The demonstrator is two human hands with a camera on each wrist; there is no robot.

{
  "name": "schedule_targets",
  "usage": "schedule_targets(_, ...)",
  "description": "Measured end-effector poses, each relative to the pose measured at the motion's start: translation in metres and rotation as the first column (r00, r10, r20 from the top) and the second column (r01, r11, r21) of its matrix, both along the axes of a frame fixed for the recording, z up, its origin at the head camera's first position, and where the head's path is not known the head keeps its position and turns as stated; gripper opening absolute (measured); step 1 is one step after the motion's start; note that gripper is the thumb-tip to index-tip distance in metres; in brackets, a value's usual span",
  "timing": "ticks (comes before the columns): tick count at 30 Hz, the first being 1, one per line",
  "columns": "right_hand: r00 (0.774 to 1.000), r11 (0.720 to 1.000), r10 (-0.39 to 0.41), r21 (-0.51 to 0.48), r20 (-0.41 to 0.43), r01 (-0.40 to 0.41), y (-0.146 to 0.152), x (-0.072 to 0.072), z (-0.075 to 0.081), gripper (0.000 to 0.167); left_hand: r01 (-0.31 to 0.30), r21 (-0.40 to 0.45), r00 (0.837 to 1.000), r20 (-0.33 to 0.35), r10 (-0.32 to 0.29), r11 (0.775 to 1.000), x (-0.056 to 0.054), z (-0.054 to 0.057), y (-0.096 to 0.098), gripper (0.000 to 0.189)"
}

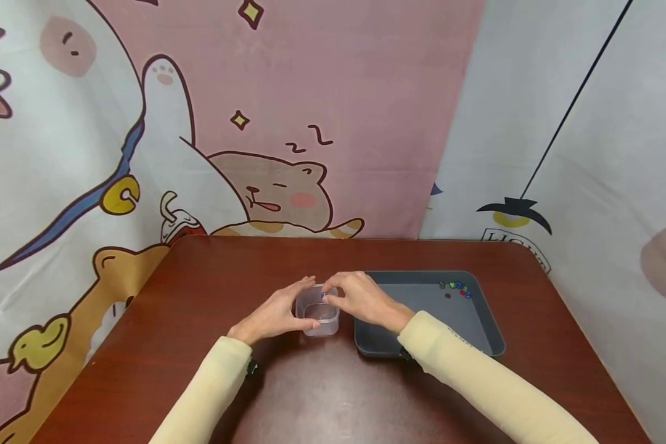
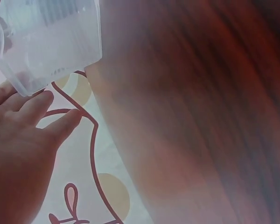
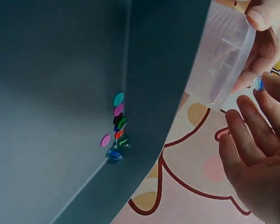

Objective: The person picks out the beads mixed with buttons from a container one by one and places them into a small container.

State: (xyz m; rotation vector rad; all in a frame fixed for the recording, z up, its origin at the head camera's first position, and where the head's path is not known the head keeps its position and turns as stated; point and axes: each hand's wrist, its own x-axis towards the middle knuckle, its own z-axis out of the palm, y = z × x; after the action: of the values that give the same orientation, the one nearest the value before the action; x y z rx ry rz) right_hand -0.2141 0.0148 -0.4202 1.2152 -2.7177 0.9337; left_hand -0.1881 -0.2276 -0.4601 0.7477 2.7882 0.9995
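A clear plastic container point(image 1: 320, 328) stands on the table, left of the tray. My left hand point(image 1: 274, 313) holds it, the thumb at its near rim and the fingers along the far left side. In the left wrist view, the container point(image 2: 60, 51) shows above the spread fingers of that hand. My right hand point(image 1: 363, 298) is over the container's opening. Between its thumb and forefinger it pinches a clear glass marble with blue inside point(image 3: 258, 83); the other fingers are loosely extended.
A dark grey tray point(image 1: 411, 351) lies right of the container, under the right forearm. In its far right corner sit several small coloured pieces, among them a blue marble point(image 3: 114, 154) and a pink disc point(image 3: 105, 140). A cartoon-printed cloth point(image 1: 366, 123) hangs behind the brown table point(image 1: 244, 259).
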Motion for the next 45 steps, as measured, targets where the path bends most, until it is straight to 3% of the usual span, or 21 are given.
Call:
schedule_targets(4, 1.0, 1.0, -0.021, -0.01, 0.022, 0.022, 0.003, 0.001, 0.0, 0.027, -0.001, 0.012, 1.0, 0.006, 0.001, 1.0, -0.003, -0.001, 0.0, 0.096)
schedule_targets(10, 0.995, 0.994, -0.081, -0.066, 0.066, 0.085, 0.025, 0.003, 0.01, 0.032, -0.028, 0.031, 0.999, 0.028, 0.028, 0.999, 0.001, -0.006, 0.002, 0.095)
schedule_targets(17, 0.984, 0.978, -0.161, -0.122, 0.078, 0.17, 0.064, -0.009, 0.02, 0.041, -0.039, 0.033, 0.999, 0.03, 0.038, 0.999, 0.004, -0.001, 0.003, 0.093)
schedule_targets(21, 0.986, 0.983, -0.147, -0.097, 0.076, 0.154, 0.082, -0.018, 0.02, 0.049, -0.036, 0.017, 0.999, 0.032, 0.036, 0.999, 0.005, 0.0, 0.002, 0.094)
schedule_targets(29, 0.997, 0.997, -0.069, 0.04, 0.042, 0.067, 0.094, -0.03, 0.003, 0.059, -0.046, 0.009, 0.998, 0.039, 0.046, 0.999, 0.004, -0.001, 0.002, 0.094)
schedule_targets(36, 0.997, 0.992, 0.013, 0.128, 0.077, -0.022, 0.089, -0.038, -0.019, 0.053, -0.036, 0.022, 0.999, 0.011, 0.036, 0.999, 0.002, -0.004, 0.0, 0.095)
schedule_targets(45, 0.993, 0.984, -0.032, 0.177, 0.11, 0.012, 0.086, -0.042, -0.033, 0.047, -0.038, 0.027, 0.998, 0.044, 0.037, 0.999, 0.006, -0.002, 0.003, 0.096)
